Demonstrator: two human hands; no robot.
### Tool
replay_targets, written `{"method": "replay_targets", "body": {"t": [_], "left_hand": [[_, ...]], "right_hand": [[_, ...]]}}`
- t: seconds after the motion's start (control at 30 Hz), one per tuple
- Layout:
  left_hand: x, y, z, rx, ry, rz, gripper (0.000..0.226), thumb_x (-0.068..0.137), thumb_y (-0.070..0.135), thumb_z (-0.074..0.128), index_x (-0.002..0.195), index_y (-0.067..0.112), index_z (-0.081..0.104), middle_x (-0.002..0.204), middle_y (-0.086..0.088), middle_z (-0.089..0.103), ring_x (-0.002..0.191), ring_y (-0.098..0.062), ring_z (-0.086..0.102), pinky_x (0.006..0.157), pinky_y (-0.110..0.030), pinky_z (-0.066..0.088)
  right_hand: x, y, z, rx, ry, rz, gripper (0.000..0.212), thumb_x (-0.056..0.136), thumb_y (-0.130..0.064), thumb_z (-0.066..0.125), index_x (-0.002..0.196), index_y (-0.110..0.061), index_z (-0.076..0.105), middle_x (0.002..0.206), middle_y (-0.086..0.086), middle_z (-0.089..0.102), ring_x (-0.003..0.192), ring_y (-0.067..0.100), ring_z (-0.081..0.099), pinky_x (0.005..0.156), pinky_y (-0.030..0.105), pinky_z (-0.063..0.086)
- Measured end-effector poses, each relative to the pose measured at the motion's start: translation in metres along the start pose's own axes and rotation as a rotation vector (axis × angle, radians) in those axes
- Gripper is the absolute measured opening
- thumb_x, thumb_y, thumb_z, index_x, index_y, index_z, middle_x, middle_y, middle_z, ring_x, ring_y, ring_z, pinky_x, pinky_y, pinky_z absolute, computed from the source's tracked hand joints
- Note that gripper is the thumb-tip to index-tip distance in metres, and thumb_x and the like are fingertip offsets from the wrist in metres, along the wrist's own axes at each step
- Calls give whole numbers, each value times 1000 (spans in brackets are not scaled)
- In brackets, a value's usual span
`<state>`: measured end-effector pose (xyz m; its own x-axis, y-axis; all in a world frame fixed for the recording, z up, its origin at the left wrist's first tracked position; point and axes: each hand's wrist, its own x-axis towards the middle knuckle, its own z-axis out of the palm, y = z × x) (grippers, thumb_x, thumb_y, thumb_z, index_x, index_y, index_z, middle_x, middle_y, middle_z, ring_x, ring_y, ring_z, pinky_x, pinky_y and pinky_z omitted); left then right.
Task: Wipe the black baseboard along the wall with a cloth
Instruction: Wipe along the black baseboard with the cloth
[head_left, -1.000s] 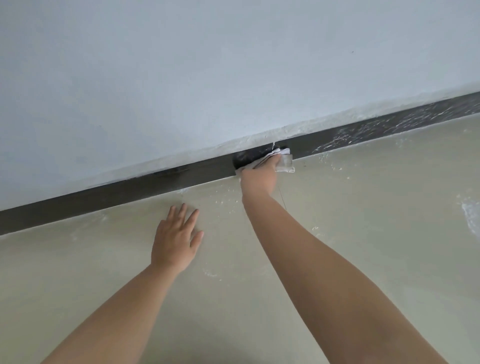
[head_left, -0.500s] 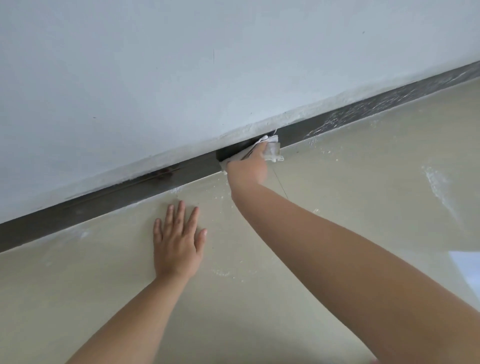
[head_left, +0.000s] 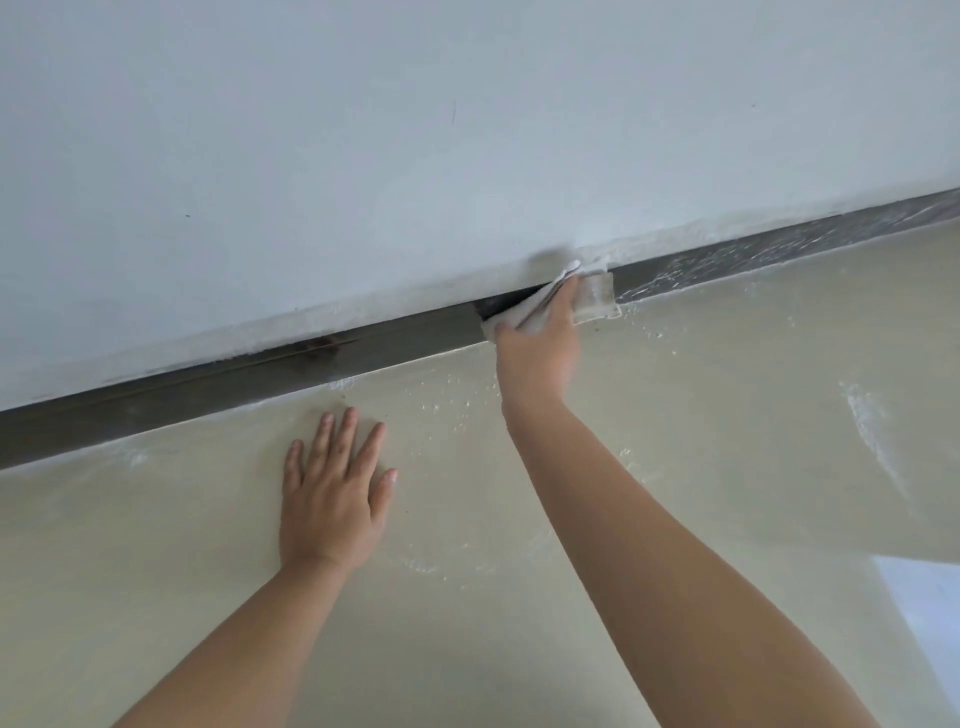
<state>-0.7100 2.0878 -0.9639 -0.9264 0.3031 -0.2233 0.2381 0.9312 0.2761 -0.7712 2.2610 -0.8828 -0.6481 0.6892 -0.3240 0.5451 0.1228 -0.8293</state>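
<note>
The black baseboard (head_left: 395, 343) runs as one long strip where the pale wall (head_left: 363, 156) meets the beige floor (head_left: 675, 441), slanting across the view from lower left to upper right. That long axis is what the coming move turns on: the wipe has to slide along the strip, not across it.

The right hand (head_left: 537, 345) is at the strip itself, fingers curled over a white cloth (head_left: 592, 296) and pressing it flat against the baseboard's face. The cloth covers the strip's full height there, and a corner of it sticks out to the right of the hand.

Left of the cloth the baseboard looks dark and mostly clean, with a faint reddish smear partway along. Right of it, white streaks (head_left: 727, 254) and dust cover the strip up to the frame's edge, so the dirty stretch lies to the right of the hand and farther along the wall. White crumbs lie on the floor just below.

The left hand (head_left: 335, 499) rests open and flat on the floor, palm down, holding nothing, near the baseboard but apart from it, likely as a prop. The right hand is the nearer one to the uncleaned section, and I judge the stroke should carry rightward along the strip.
</note>
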Motion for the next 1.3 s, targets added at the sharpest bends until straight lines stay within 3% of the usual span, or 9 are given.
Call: {"method": "replay_targets", "body": {"t": [0.13,0.27,0.43,0.6,0.7,0.77,0.9,1.03,1.3], "left_hand": [[0,2,2,8,-5,-26,74,77,49,9,130,13,47,144,-14,34,136,-33,27,110,-49,16],[-1,3,0,25,-37,-23,84,69,45,3,132,5,42,146,-16,29,139,-31,20,112,-48,11],[0,6,-3,4,-15,-44,77,75,47,8,129,8,47,143,-17,34,135,-34,27,109,-50,17],[-1,6,-3,7,-10,-52,69,79,46,15,125,10,52,139,-18,41,131,-38,34,106,-53,23],[-1,5,-3,14,-7,-48,70,79,47,13,127,12,51,140,-16,39,132,-36,32,108,-51,21],[0,5,-2,15,0,-45,71,79,47,12,127,12,51,141,-16,39,133,-36,32,108,-51,21],[0,6,-4,16,5,-29,65,85,44,17,119,7,58,131,-21,49,123,-42,43,100,-57,31],[0,7,-6,4,-25,-43,63,81,40,19,120,8,57,133,-20,48,125,-41,41,101,-56,29],[0,3,-2,-4,-39,-40,98,79,63,-19,128,13,50,142,-13,39,134,-34,31,108,-50,20]], "right_hand": [[-29,-1,28,52,-119,12,80,87,-9,53,147,-28,4,112,7,55,86,22,52,64,15,31],[-46,2,52,71,-231,39,76,90,-8,45,147,-24,-3,133,10,46,112,29,49,78,21,31],[-34,13,45,31,-314,109,75,89,-5,44,147,-22,0,127,14,50,109,29,51,75,19,33],[40,19,-17,-75,-107,104,79,84,-1,51,146,-14,5,119,18,54,105,31,55,83,28,44],[86,16,-64,-118,71,65,80,80,3,48,147,-18,8,89,4,54,80,24,51,62,24,41],[99,13,-75,-33,129,93,80,77,7,46,145,-21,15,75,-8,47,73,21,49,62,25,41],[87,18,-55,-173,25,141,77,83,1,46,147,-19,9,90,-6,45,74,17,45,58,17,39],[52,28,-15,-73,-88,176,78,82,1,47,147,-22,9,65,-2,42,56,16,43,55,23,37],[90,19,-55,-29,165,-2,79,78,7,47,145,-16,14,94,6,51,80,20,47,70,25,38]]}}
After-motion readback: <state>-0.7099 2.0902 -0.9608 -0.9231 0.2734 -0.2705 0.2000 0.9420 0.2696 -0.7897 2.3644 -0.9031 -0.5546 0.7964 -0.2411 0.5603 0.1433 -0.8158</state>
